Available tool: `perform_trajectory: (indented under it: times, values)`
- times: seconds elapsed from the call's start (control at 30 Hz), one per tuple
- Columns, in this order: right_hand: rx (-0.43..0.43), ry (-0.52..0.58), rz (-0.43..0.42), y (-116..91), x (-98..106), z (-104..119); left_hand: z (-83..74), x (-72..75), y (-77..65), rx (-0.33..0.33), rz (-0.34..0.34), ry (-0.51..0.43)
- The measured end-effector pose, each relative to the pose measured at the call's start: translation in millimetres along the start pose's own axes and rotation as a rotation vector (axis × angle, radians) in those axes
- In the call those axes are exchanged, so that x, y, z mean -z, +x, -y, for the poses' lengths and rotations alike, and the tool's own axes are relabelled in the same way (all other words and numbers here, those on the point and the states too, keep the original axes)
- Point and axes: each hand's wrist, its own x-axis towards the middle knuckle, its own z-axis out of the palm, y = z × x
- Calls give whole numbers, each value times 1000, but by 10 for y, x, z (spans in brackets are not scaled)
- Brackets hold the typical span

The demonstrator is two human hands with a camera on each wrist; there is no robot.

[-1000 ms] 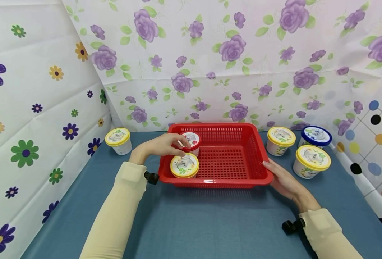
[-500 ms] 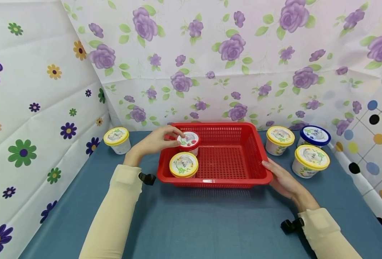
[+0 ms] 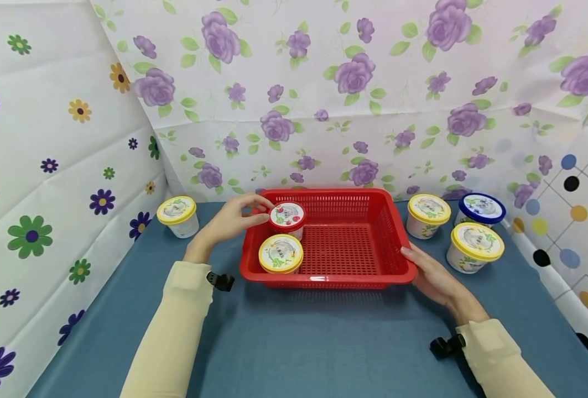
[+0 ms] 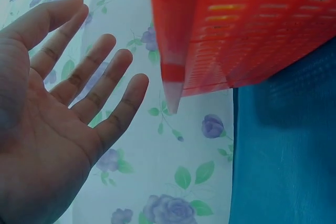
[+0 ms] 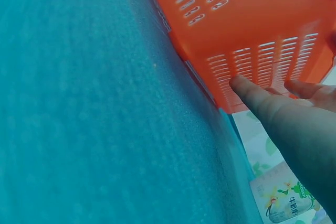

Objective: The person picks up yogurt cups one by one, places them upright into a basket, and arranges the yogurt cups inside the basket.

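Note:
A red plastic basket [image 3: 318,279] with slotted walls stands on the blue cloth. Inside its left end are a red-lidded tub [image 3: 287,215] at the back and a yellow-lidded tub [image 3: 281,253] in front. My left hand [image 3: 234,219] is over the basket's left rim, beside the red-lidded tub. Its fingers are spread and hold nothing in the left wrist view. My right hand [image 3: 430,275] holds the basket's right side, thumb on the rim. In the right wrist view its fingers [image 5: 254,95] lie against the outer slotted wall.
Left of the basket stands another yellow-lidded tub [image 3: 178,216]. On the right are a blue-lidded tub [image 3: 482,208], a small yellow-lidded tub [image 3: 428,214] and a larger one [image 3: 475,246]. Flowered cloth [image 3: 313,99] hangs behind the table.
My left hand has drawn back leftward from above the two tubs in the basket, having been at the red lid half a second ago. My right hand stays on the basket.

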Motion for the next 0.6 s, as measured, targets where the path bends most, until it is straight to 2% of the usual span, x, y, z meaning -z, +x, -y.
perform_trajectory:
  times: [0.6]
  values:
    - [3, 22, 8, -18, -8, 6, 181, 139, -161, 11, -81, -26]
